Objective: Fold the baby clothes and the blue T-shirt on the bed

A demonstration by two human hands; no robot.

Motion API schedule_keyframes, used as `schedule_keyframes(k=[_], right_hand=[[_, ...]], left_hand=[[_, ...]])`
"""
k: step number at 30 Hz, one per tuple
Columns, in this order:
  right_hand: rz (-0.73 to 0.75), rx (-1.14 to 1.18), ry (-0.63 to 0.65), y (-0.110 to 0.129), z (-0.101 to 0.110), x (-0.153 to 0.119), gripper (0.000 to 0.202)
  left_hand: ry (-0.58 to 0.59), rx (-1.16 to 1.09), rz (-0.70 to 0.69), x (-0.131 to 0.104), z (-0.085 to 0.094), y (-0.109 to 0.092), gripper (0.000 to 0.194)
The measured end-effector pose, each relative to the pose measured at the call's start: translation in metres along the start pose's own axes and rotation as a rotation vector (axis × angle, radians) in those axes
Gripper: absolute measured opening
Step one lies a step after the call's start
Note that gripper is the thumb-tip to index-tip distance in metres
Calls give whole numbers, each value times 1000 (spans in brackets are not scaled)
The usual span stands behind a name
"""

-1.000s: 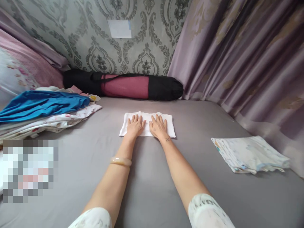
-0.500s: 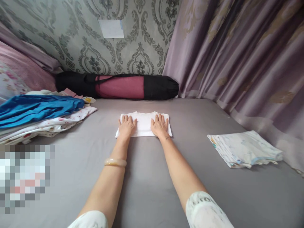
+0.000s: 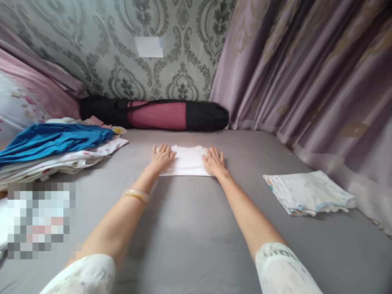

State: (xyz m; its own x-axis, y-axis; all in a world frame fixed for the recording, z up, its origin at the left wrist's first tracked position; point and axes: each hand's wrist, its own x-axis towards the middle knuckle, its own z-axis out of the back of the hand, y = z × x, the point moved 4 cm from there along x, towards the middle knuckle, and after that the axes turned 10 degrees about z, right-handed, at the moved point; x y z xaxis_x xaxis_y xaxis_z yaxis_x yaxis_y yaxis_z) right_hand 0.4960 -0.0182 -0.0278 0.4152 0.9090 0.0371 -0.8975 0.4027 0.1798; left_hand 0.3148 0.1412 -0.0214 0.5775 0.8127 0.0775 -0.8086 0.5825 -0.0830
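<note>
A white folded garment [image 3: 188, 161], with what looks like a neckline at its far edge, lies flat on the grey bed sheet [image 3: 180, 228]. My left hand [image 3: 161, 158] rests palm down over its left end, fingers spread. Over the right end lies my right hand [image 3: 213, 161], flat as well with the fingers apart. Both palms hide the garment's side edges. Neither hand grips anything.
To the left is a heap of clothes with a blue garment [image 3: 58, 141] on top. A neat stack of folded pale clothes [image 3: 309, 192] lies at the right. Along the wall stretches a black and maroon bag [image 3: 156, 114]. Purple curtains [image 3: 275, 61] hang at the right.
My hands have moved apart, the left one leftward and the right one rightward, out to the garment's ends. The camera view has shifted slightly.
</note>
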Motion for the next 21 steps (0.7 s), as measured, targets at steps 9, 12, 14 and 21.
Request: schedule_keyframes(k=[9, 12, 14, 21], right_hand=[[29, -1, 21, -6, -7, -2, 60], [71, -44, -22, -8, 1, -1, 54], [107, -78, -50, -12, 8, 3, 47], [110, -74, 111, -27, 34, 40, 27]], left_hand=[[94, -67, -3, -2, -18, 13, 62], [61, -65, -42, 3, -13, 14, 56], [45, -25, -85, 10, -6, 17, 47], [306, 27, -62, 66, 10, 33, 47]])
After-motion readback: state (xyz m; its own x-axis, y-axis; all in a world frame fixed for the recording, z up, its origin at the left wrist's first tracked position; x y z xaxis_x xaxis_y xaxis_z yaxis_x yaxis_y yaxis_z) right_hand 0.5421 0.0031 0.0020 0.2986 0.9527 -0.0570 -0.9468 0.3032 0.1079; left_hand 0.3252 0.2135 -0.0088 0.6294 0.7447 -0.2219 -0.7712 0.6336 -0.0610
